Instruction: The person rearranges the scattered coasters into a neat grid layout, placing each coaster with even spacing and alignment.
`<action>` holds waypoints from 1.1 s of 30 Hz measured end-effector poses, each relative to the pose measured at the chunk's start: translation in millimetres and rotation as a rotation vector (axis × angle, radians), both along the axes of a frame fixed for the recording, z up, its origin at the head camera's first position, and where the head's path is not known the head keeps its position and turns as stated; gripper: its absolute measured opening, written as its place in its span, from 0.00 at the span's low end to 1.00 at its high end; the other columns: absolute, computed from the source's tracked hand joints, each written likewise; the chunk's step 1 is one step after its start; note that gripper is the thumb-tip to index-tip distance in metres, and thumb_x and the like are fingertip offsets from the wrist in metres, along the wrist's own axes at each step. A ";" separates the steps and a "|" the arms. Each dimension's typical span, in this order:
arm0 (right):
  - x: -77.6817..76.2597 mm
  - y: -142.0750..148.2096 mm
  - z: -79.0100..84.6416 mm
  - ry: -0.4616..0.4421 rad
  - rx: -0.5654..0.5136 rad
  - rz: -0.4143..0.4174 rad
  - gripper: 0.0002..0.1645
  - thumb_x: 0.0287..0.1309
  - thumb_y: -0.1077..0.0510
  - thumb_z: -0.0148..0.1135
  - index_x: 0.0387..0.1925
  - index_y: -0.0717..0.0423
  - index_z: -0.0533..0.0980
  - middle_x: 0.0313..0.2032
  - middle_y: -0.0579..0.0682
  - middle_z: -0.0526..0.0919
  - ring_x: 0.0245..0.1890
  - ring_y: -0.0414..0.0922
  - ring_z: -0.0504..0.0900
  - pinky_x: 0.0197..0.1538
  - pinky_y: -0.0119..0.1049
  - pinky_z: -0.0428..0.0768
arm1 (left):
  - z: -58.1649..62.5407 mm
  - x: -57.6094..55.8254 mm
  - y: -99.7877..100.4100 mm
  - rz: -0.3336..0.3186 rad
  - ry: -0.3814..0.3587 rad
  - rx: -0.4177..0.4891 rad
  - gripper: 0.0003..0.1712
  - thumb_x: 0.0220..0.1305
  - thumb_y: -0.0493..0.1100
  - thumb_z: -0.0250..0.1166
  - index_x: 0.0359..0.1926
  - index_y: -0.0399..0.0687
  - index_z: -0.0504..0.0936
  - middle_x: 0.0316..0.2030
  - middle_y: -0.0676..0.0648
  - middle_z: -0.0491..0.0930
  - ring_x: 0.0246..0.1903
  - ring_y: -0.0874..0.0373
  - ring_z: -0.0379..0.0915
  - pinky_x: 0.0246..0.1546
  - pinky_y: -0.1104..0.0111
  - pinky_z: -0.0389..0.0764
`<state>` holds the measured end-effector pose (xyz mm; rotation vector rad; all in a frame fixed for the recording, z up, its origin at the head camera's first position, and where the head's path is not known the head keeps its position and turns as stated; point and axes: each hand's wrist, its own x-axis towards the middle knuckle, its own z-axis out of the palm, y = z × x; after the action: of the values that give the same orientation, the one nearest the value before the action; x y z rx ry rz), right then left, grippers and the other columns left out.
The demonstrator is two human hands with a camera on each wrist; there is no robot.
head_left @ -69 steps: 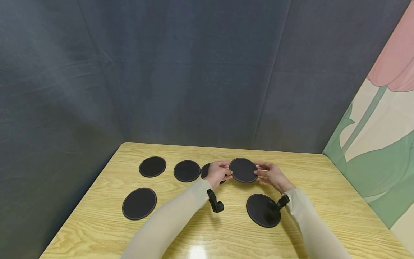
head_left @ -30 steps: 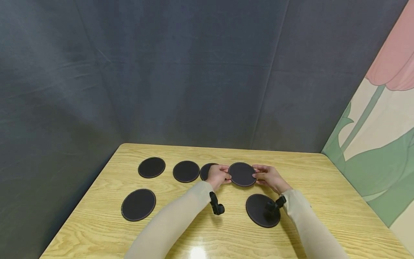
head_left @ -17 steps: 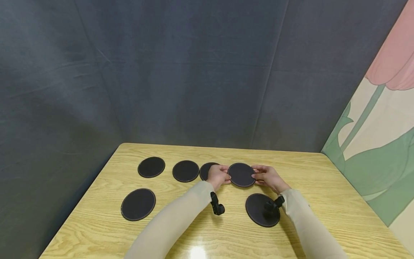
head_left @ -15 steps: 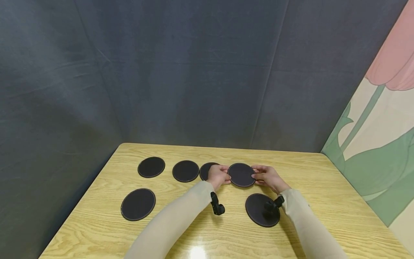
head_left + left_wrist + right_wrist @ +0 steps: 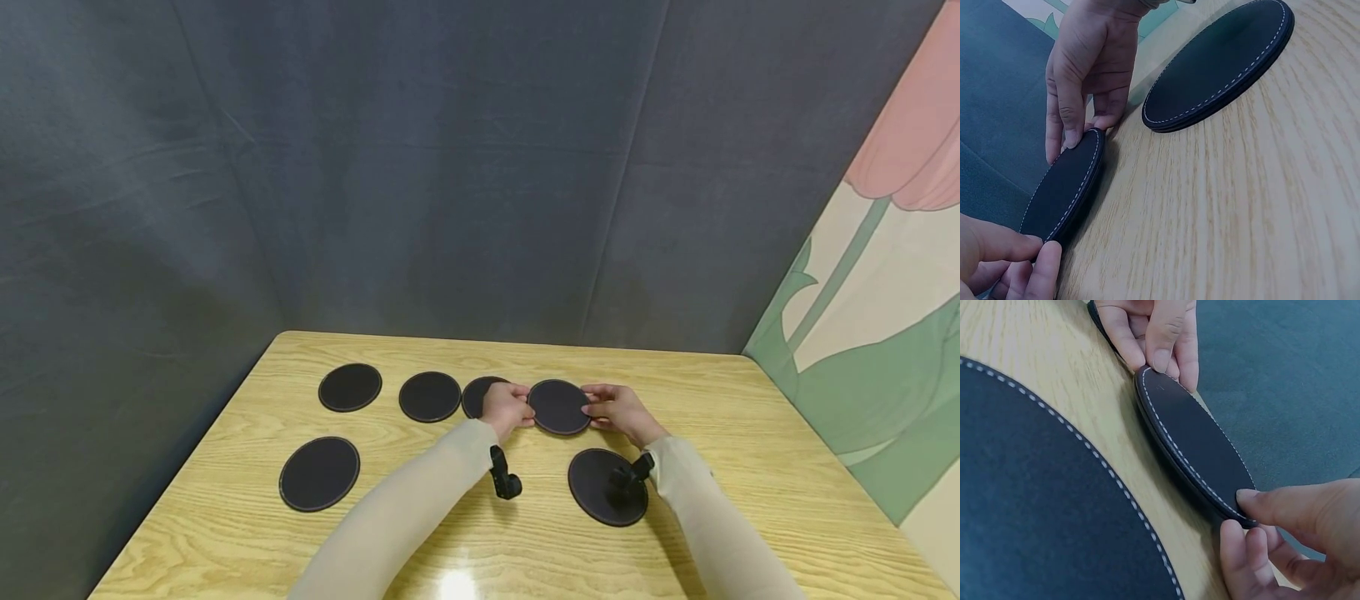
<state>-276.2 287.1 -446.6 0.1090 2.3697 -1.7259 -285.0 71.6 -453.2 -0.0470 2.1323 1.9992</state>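
Between my two hands is a round black coaster [image 5: 559,407] with pale stitching around its rim. My left hand [image 5: 506,408] pinches its left edge, and my right hand [image 5: 622,412] pinches the opposite edge, thumbs on top. In the left wrist view this coaster [image 5: 1063,187] is close over the wood, its shadow beside it. The right wrist view shows layered lines along the side of the coaster [image 5: 1191,437]. Just left, another coaster [image 5: 476,395] is partly hidden by my left hand. A larger coaster [image 5: 596,483] lies nearer, below my right wrist.
Two black coasters, one in the back row [image 5: 430,397] and one at the back left [image 5: 350,387], lie on the wooden table [image 5: 525,550]. A larger coaster [image 5: 320,473] is at the front left. A dark curtain [image 5: 450,167] hangs behind the table's far edge.
Both hands have lowered the coaster slightly toward the table and nearer to me, most of it before the last second. The grips stay the same, and the other coasters have not moved.
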 end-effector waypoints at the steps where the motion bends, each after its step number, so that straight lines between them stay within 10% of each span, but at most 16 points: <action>1: 0.0 -0.3 -0.1 -0.001 0.002 -0.003 0.30 0.62 0.70 0.58 0.65 0.72 0.64 0.43 0.54 0.73 0.31 0.35 0.78 0.36 0.28 0.83 | -0.2 0.1 0.0 -0.001 -0.001 -0.001 0.28 0.52 0.18 0.62 0.56 0.34 0.79 0.50 0.37 0.78 0.36 0.51 0.83 0.35 0.66 0.86; 33: -7.1 -0.5 -2.2 -0.006 0.041 0.013 0.29 0.60 0.70 0.60 0.63 0.74 0.66 0.47 0.58 0.75 0.33 0.36 0.78 0.36 0.29 0.84 | 3.0 1.4 -3.0 -0.089 0.005 -0.051 0.29 0.55 0.20 0.62 0.60 0.28 0.73 0.59 0.31 0.72 0.48 0.43 0.80 0.38 0.66 0.86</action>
<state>-283.3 286.6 -448.8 0.1048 2.3960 -1.6697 -283.6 68.6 -450.2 0.0446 2.1484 1.8979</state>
